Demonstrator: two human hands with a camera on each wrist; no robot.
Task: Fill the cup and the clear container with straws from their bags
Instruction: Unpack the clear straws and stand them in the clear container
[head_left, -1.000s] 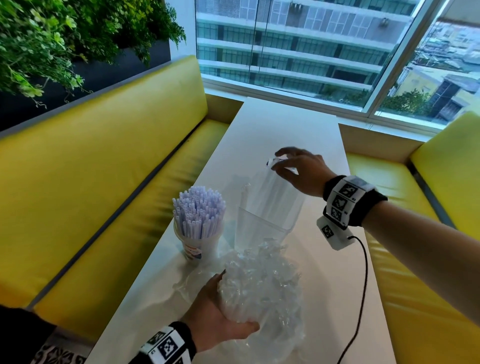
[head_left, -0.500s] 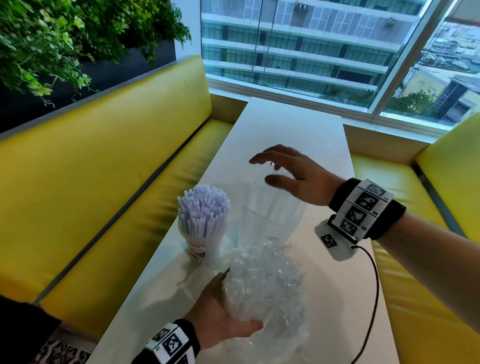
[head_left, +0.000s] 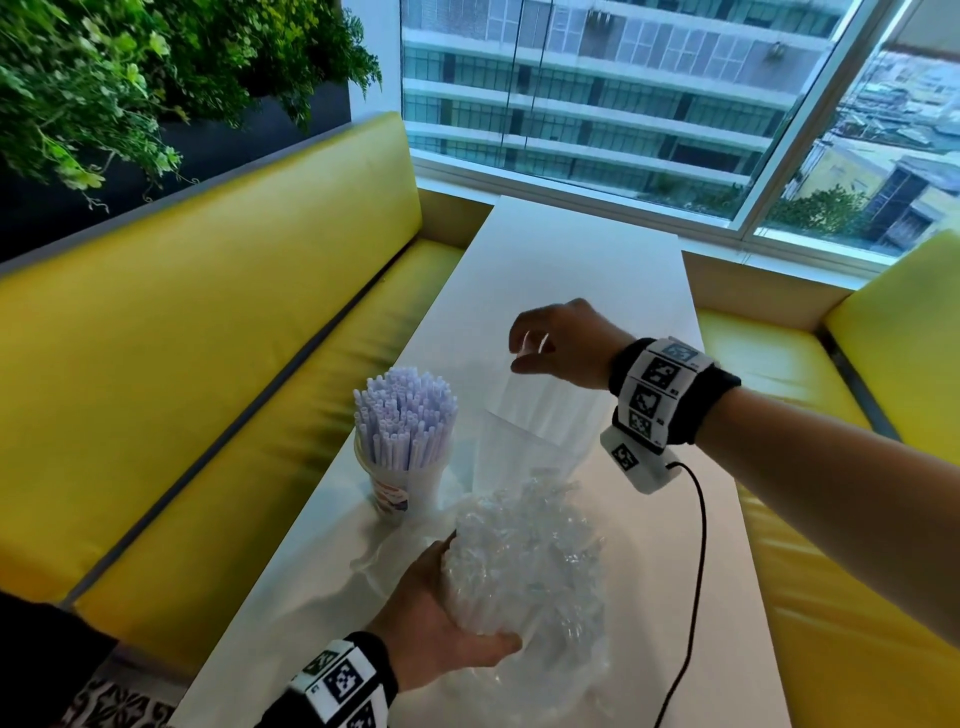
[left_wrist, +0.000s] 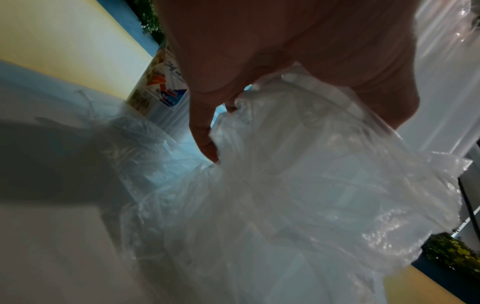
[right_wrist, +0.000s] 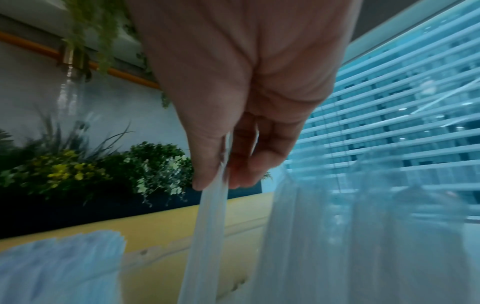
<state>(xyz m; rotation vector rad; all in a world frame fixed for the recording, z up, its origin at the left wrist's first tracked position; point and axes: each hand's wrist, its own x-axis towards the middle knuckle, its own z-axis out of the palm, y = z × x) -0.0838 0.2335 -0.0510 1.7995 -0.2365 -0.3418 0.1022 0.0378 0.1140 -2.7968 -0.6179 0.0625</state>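
A white printed cup packed with pale lilac straws stands on the white table. Right of it stands the clear container holding clear straws. My right hand hovers over the container and pinches a few clear straws by their tops. Near the front edge my left hand grips a crinkled clear bag of straws from its left side.
Yellow benches flank the narrow table. A black cable runs from my right wrist across the table's right side. An empty clear bag lies flat by the cup. A window closes off the far end.
My right hand went from spread fingers above the container to a pinch on a few clear straws at their tops. My left hand keeps its hold on the bag.
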